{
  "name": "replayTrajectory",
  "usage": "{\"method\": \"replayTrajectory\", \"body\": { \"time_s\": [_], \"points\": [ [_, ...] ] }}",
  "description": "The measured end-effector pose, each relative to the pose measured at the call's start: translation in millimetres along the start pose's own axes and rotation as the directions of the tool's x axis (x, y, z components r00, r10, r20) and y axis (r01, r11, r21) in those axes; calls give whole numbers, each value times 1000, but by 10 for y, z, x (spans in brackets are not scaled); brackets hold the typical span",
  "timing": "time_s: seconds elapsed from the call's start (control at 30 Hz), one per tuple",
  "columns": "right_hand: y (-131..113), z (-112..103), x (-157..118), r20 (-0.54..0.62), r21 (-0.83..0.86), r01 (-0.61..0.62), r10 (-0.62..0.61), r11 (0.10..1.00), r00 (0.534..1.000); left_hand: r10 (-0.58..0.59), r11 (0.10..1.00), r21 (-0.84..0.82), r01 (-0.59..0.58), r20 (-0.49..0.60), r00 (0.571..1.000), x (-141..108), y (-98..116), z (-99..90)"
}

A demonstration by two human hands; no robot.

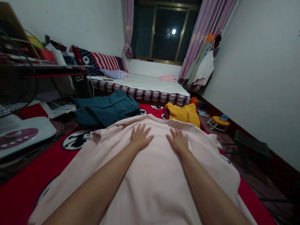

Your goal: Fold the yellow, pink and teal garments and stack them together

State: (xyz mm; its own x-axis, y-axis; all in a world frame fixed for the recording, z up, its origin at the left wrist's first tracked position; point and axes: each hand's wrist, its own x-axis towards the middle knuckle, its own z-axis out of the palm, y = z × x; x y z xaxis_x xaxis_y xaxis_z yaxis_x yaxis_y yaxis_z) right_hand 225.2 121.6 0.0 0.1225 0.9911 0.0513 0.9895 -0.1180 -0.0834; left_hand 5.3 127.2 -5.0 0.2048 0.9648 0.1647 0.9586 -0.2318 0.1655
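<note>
A pale pink garment (157, 168) lies spread out over a red cloth with black and white round prints (77, 139). My left hand (140, 137) rests flat on the upper part of the garment, left of the middle, fingers spread. To its right, my right hand (178, 140) also lies flat on the fabric with its fingers apart. Neither hand grips anything. The garment's neckline is beyond both hands, at its far edge. Its near end runs out of the bottom of the view, partly under my forearms.
Beyond the garment lie a folded teal garment (107, 107) and a folded yellow garment (184, 113). A white fan base (25, 134) and a desk (56, 66) stand at the left. A yellow stool (220, 120) and a dark folding stool (253, 145) are at the right. A bed (140, 82) stands behind.
</note>
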Motion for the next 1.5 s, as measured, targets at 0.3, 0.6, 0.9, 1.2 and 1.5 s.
{"method": "replayTrajectory", "body": {
  "time_s": [0.3,0.6,0.9,1.2,1.5],
  "points": [
    [24,-151,-88,42,-41,-199,201,979,979,-24,999,39,26,-71,997,-245,-204,-55],
    [-541,-67,-449,37,36,395,-396,918,917,-5,998,62,12,-107,994,-231,-240,-9],
    [-19,-82,-325,-17,-52,-110,109,993,994,-18,998,61,24,-98,995,-212,-227,-10],
    [-120,-141,-736,61,27,323,-324,946,944,-37,998,59,39,-45,998,-286,-203,-39],
    [-684,-177,-782,110,69,297,-303,952,947,-24,999,23,26,-101,995,-466,-196,-79]
  ]
}}
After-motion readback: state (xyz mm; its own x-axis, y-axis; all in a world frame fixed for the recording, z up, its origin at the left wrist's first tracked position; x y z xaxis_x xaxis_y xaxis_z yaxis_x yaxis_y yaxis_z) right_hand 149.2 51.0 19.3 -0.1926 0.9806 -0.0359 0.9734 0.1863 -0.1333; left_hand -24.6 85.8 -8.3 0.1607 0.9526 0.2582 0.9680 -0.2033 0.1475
